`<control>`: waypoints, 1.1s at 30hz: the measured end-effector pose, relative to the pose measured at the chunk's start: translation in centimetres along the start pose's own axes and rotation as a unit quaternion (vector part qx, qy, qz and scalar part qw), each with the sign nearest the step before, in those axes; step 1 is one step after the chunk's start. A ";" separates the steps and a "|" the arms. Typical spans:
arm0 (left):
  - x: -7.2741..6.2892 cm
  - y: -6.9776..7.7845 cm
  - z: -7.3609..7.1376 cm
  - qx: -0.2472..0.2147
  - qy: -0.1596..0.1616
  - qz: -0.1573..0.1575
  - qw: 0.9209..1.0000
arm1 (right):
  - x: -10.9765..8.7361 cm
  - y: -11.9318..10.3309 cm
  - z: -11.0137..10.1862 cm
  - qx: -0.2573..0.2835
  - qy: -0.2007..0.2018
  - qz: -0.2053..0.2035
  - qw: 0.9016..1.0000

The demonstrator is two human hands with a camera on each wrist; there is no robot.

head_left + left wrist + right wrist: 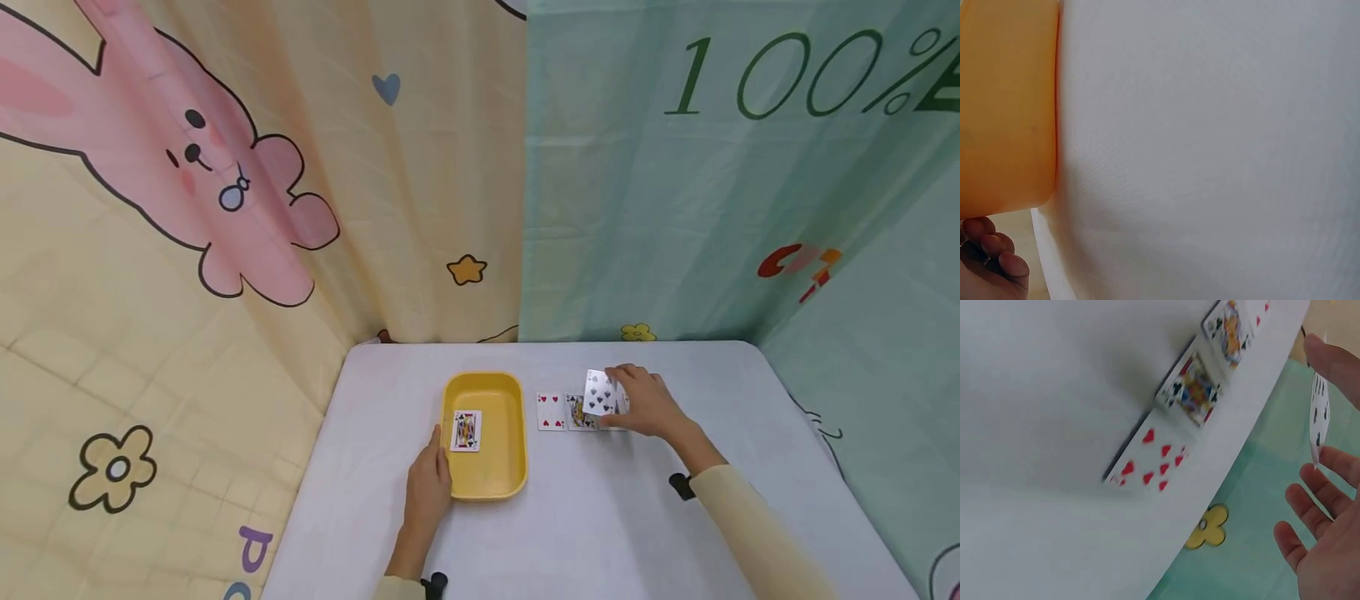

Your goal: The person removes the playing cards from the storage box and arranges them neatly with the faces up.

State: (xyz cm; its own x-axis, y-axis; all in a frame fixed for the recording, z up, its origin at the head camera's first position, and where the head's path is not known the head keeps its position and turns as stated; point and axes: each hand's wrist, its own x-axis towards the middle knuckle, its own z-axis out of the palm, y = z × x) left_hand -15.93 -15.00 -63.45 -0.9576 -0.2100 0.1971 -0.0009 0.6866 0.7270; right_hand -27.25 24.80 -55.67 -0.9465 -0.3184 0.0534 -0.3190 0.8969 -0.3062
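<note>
My right hand (647,403) pinches a playing card with black spade pips (599,392) between thumb and fingertips, raised over a row of face-up cards. In the right wrist view that card (1319,415) is nearly edge-on. The row includes a hearts card (551,412), a face card (578,412), a club face card (1192,390) and another hearts card (1152,456). My left hand (429,483) holds the left rim of a yellow tray (487,492); its curled fingertips (1013,264) show beside the tray wall. A face card (466,431) lies in the tray.
A white table (570,542) carries the tray and, to its right, the card row. Behind the table hang a cream curtain (420,192) with a pink rabbit print and a green curtain (600,192) with lettering.
</note>
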 end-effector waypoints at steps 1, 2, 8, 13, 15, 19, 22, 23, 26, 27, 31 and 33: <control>0.0 0.0 0.0 -0.001 -0.001 -0.001 1.000 | -0.3 0.9 -0.3 0.003 0.001 0.009 1.000; 0.0 -0.1 -0.1 -0.003 -0.003 -0.001 1.000 | -0.7 1.9 -0.6 0.005 0.001 0.018 1.000; 0.0 0.0 -0.2 -0.003 -0.008 -0.002 1.000 | -2.9 7.2 -1.3 -0.006 -0.015 0.066 0.998; -0.1 0.0 0.0 -0.004 -0.006 -0.008 1.000 | -4.6 10.1 -1.2 -0.022 -0.043 0.090 0.995; -0.1 0.0 0.0 -0.005 -0.003 -0.009 1.000 | -5.1 10.9 -0.9 -0.021 -0.057 0.098 0.993; 0.0 0.0 0.1 -0.008 -0.003 -0.009 1.000 | -5.6 12.2 -0.2 -0.009 -0.081 0.117 0.990; 0.0 0.0 0.1 -0.007 -0.007 -0.009 1.000 | -5.3 13.0 0.3 0.003 -0.094 0.131 0.987; 0.0 0.1 0.0 -0.007 -0.009 -0.011 1.000 | -5.2 13.2 0.4 0.007 -0.097 0.134 0.986; 0.0 0.1 0.0 -0.004 -0.006 -0.010 1.000 | -4.7 13.4 0.7 0.011 -0.103 0.130 0.986; 0.0 0.1 0.0 -0.004 -0.005 -0.010 1.000 | -4.5 13.4 0.7 0.011 -0.104 0.127 0.986; 0.1 0.0 0.0 -0.006 -0.008 -0.010 1.000 | -4.0 12.9 0.7 0.006 -0.107 0.115 0.988; 0.1 -0.1 -0.1 -0.006 -0.011 -0.010 1.000 | -3.8 12.7 0.6 0.006 -0.108 0.114 0.988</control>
State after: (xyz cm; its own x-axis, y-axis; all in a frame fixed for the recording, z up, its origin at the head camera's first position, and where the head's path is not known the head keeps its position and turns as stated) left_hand -15.96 -15.10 -63.44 -0.9633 -0.2090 0.1682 -0.0171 0.6734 0.7391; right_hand -27.66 37.18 -60.30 -0.9604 -0.1681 -0.2221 -0.0972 0.9495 -0.2983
